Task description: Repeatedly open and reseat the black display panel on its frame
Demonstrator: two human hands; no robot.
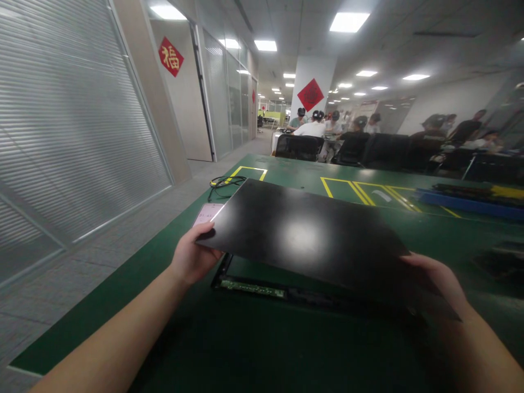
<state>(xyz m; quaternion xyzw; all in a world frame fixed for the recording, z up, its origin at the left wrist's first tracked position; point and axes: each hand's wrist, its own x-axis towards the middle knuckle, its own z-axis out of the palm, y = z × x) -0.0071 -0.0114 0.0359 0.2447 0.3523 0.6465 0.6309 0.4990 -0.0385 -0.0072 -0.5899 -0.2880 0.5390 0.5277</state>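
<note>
Both hands are on a thin, glossy black rectangular panel [303,232], held up over the dark green surface [286,349]. L hand [195,252] grips its near-L corner, thumb on top, fingers tucked under; R hand [436,278] is closed on the R edge, fingers partly hidden, so can't tell exact hold there. Panel sits at a slant, w/ a soft white light reflection approx mid-face.

Directly below, partly covered by the panel, a slim black rectangular frame [221,271] lies on the surface; a narrow green circuit board strip [251,288] runs along its near side, L part. Can't tell if panel touches frame anywhere; there's a visible gap b/w them at the near-L side.

Just past L hand, a phone w/ a pale pink screen [207,212] lies flat, partly behind the panel's L edge. Beyond it, a loosely coiled black cable [219,188] near the far-L edge of the surface. Yellow tape outlines [326,187] mark the far side. Far R: a long, low blue tray [470,203] w/ dark items in it, too blurred to ID. Bkgd: black office chairs [298,147] + several people seated, incl. one in a white top [311,129].
</note>
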